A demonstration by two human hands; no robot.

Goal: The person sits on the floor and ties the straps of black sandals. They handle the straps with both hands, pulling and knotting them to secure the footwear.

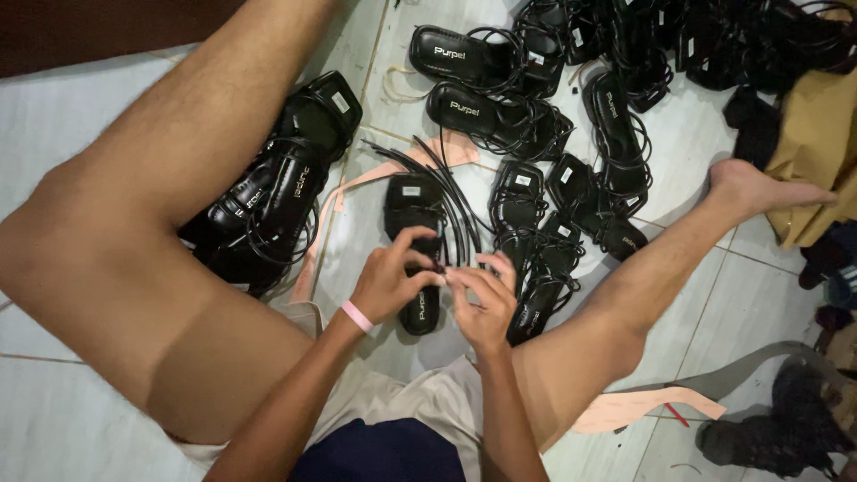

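— Where was the sandal sole [416, 234] they worked on?
— On the tiled floor [80, 134] between the person's legs, its long axis running away from the body, toe end far. One sole, with a bundle of loose black straps [446, 192] fanning out from its right edge.
— And the hands?
— Both met over its near half. The left hand [386, 281] and right hand [484, 299] each pinched narrowly on a strap end, fingertips almost touching.
— Others around?
— Roughly a dozen finished black sandals [486, 120]; the far pile was too tangled to count.
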